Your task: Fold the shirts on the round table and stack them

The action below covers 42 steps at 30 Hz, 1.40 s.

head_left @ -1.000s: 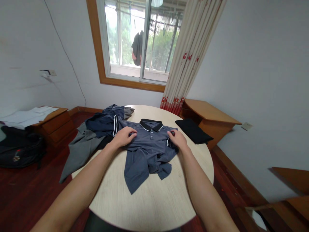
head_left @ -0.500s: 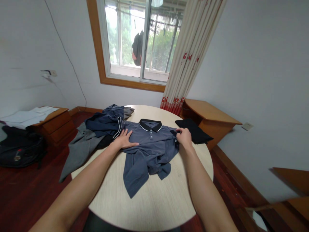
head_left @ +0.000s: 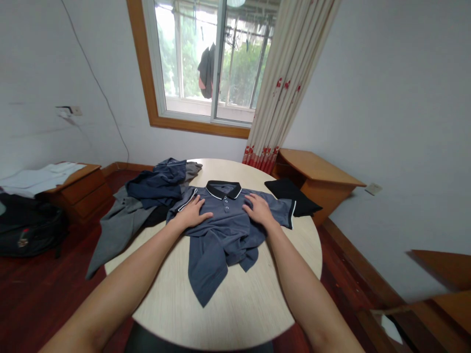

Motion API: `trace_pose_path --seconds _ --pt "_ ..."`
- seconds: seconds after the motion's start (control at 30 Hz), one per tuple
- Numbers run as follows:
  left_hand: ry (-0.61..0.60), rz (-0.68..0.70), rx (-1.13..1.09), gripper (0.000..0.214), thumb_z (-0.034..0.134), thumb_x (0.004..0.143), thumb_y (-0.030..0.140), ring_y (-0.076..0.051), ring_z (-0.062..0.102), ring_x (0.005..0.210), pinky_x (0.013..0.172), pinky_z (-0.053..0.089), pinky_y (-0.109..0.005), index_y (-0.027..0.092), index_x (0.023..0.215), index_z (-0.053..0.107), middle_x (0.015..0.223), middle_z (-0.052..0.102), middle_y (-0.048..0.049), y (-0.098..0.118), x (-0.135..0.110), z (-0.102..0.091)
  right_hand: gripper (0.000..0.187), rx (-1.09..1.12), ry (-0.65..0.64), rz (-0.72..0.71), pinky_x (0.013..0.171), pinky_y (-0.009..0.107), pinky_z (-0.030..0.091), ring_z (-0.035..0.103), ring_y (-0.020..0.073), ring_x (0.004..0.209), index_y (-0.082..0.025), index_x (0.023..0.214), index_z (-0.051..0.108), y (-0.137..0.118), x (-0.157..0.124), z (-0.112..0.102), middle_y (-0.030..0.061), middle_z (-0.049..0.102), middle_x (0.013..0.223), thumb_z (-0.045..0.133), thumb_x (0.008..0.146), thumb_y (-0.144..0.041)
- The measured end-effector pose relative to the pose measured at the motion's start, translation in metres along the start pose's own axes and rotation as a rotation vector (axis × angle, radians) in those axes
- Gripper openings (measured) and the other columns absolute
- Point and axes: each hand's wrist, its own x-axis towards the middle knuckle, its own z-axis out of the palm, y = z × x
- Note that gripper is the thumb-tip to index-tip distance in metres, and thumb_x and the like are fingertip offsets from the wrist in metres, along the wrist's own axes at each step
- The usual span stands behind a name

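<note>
Shirt (head_left: 225,223) partly hidden beneath right hand (head_left: 259,210)

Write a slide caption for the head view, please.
Left hand and right hand over a rumpled grey shirt on a round table.

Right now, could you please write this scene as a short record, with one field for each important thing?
Shirt: grey polo, buttoned front facing up, lower part rumpled
Collar: black with white edge, toward the window
Left hand: fingers spread, on the shirt beside one cuff
Right hand: fingers spread, on the shirt's chest
Surface: round pale table
Left side: pile of navy and grey clothes, grey cloth hanging past the table edge
Right side: black cloth, flat, near the other cuff
</note>
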Motion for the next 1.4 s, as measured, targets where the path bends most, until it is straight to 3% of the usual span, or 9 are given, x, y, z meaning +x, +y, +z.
trace_pose_path --seconds 0.1,0.23,0.3,0.43,0.57,0.83,1.03,1.23,1.4 --pt "0.018 -0.107 -0.047 0.082 0.041 0.092 0.065 -0.031 0.028 0.150 0.120 0.026 -0.041 0.012 0.154 0.035 0.164 0.022 -0.0182 -0.006 0.007 0.003 0.057 0.035 -0.186 0.032 0.119 0.050 0.022 0.030 0.0274 0.148 -0.022 0.149 0.046 -0.001 0.003 0.014 0.0119 0.037 0.160 0.046 0.099 -0.049" --pt "0.328 -0.133 0.040 0.080 0.054 0.091 0.051 -0.032 0.006 0.154 0.123 0.018 -0.039 0.007 0.154 0.032 0.167 0.004 -0.0191 -0.010 0.005 -0.017 0.062 0.050 -0.234 0.114 0.121 0.050 0.015 0.021 0.0282 0.152 -0.020 0.152 0.042 0.012 0.004 0.017 0.0103 0.029 0.163 0.040 0.100 -0.054" --pt "0.463 -0.149 0.115 0.079 0.057 0.090 0.047 -0.033 -0.001 0.154 0.124 0.016 -0.046 0.007 0.153 0.033 0.167 -0.002 -0.0182 -0.010 -0.001 -0.033 0.061 0.045 -0.224 0.142 0.122 0.050 0.014 0.021 0.0277 0.152 -0.020 0.152 0.041 0.016 0.004 0.016 0.0100 0.028 0.164 0.038 0.101 -0.054" --pt "0.566 -0.248 0.209 0.066 0.053 0.091 0.047 -0.037 0.005 0.154 0.120 0.008 -0.064 0.018 0.149 0.043 0.168 0.010 -0.0138 -0.011 -0.010 -0.054 0.060 0.055 -0.213 0.158 0.121 0.051 0.013 0.021 0.0273 0.152 -0.022 0.152 0.042 0.018 0.004 0.016 0.0097 0.029 0.163 0.038 0.101 -0.054" --pt "0.593 -0.294 0.146 0.054 0.050 0.092 0.045 -0.039 0.021 0.150 0.118 0.006 -0.067 0.022 0.141 0.055 0.163 0.029 -0.0132 -0.022 -0.013 -0.059 0.060 0.060 -0.209 0.156 0.121 0.052 0.014 0.022 0.0273 0.152 -0.023 0.151 0.042 0.019 0.005 0.018 0.0105 0.029 0.163 0.040 0.100 -0.054" --pt "0.646 -0.418 0.053 0.052 0.055 0.088 0.048 -0.039 0.057 0.120 0.101 0.042 -0.055 0.018 0.131 0.064 0.128 0.066 -0.0185 -0.057 -0.016 -0.078 0.060 0.059 -0.200 0.150 0.121 0.052 0.014 0.022 0.0273 0.151 -0.022 0.151 0.043 0.023 0.006 0.022 0.0099 0.030 0.163 0.041 0.100 -0.054" --pt "0.543 -0.534 -0.108 0.046 0.060 0.081 0.061 -0.037 0.067 0.103 0.085 0.050 -0.044 0.023 0.101 0.076 0.103 0.076 -0.0134 -0.058 -0.017 -0.081 0.060 0.051 -0.193 0.150 0.121 0.053 0.015 0.023 0.0276 0.151 -0.021 0.150 0.045 0.023 0.006 0.022 0.0103 0.031 0.162 0.041 0.100 -0.053" --pt "0.866 -0.439 -0.358 0.036 0.062 0.080 0.052 -0.024 0.067 0.085 0.076 0.050 -0.031 0.019 0.092 0.073 0.091 0.074 -0.0065 -0.056 -0.018 -0.085 0.059 0.055 -0.202 0.158 0.121 0.052 0.015 0.023 0.0268 0.151 -0.023 0.150 0.044 0.020 0.005 0.019 0.0093 0.031 0.163 0.041 0.100 -0.053" --pt "1.018 -0.505 -0.362 0.030 0.063 0.080 0.038 -0.022 0.063 0.085 0.079 0.051 -0.033 0.017 0.101 0.068 0.096 0.069 -0.0071 -0.069 -0.023 -0.095 0.058 0.060 -0.205 0.164 0.121 0.052 0.016 0.024 0.0267 0.151 -0.022 0.150 0.045 0.017 0.003 0.015 0.0094 0.031 0.162 0.043 0.100 -0.051"
